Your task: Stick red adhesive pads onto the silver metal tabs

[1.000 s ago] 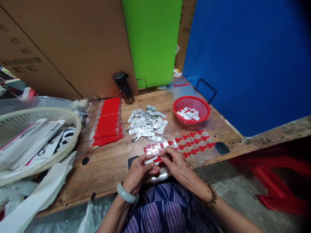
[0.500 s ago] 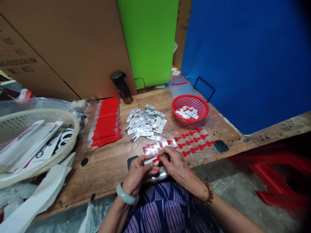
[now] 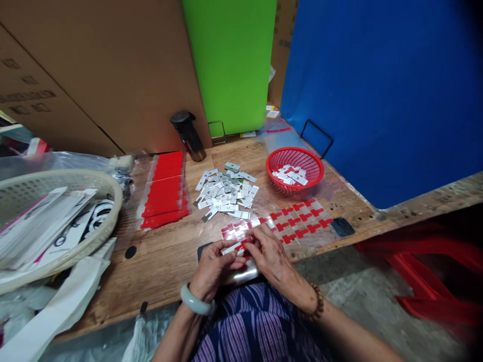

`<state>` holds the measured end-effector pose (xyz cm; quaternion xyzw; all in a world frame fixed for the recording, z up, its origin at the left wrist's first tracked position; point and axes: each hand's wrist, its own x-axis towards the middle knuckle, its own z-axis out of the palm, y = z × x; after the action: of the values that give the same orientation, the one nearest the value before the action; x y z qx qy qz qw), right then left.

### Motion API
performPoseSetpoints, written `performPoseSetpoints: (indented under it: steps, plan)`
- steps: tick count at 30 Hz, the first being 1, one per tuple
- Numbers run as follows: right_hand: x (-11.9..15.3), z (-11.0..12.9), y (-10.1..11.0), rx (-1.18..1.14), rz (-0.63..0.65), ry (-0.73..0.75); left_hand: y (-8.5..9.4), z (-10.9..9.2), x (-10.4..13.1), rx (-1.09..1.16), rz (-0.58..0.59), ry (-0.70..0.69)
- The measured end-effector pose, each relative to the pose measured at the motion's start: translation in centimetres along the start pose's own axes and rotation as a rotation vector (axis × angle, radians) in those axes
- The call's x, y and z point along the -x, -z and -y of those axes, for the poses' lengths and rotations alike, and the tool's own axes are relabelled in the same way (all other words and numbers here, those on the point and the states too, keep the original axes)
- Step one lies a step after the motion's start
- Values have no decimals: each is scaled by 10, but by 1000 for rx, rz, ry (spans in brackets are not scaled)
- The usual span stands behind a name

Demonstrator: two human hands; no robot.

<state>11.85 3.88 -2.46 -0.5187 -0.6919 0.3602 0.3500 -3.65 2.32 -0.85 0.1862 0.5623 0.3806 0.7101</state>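
Clamped in my left hand (image 3: 212,265), a flat white strip (image 3: 231,249) sits by the left part of the sticker sheet (image 3: 302,218), long axis slanting rightward and slightly away from me; my right hand (image 3: 274,259) touches its red right end, whether pinching I cannot tell.

Rear, left to right: brown cardboard (image 3: 113,65) with printed marks at its left; a green board (image 3: 234,65); a large blue board (image 3: 370,90), with a black wire loop (image 3: 317,138) at its foot. A dark lidded bottle (image 3: 188,136) stands before the cardboard. Left: a cream plastic basket (image 3: 117,198) containing printed cards (image 3: 41,221), a white paper strip (image 3: 68,301) just beside it. Lower right: a red stool (image 3: 418,281), partly in shadow, on a grey floor (image 3: 339,296).
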Motion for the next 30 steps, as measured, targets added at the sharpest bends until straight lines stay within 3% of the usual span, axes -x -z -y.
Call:
performPoseSetpoints:
  steps: [4,11,15,23,30]
  plan:
    - [-6,-10,4,-75,-74,-94,2,2,-2,-29,-23,-1]
    - [-5,-8,5,-405,276,-279,1,0,1,-27,7,9]
    - [-6,-1,1,-531,309,-350,1,1,2,-57,11,14]
    - [-9,-8,-6,-657,397,-441,-2,3,3,-192,-44,-106]
    - [-14,-19,8,-663,535,-495,0,8,-1,-222,58,-92]
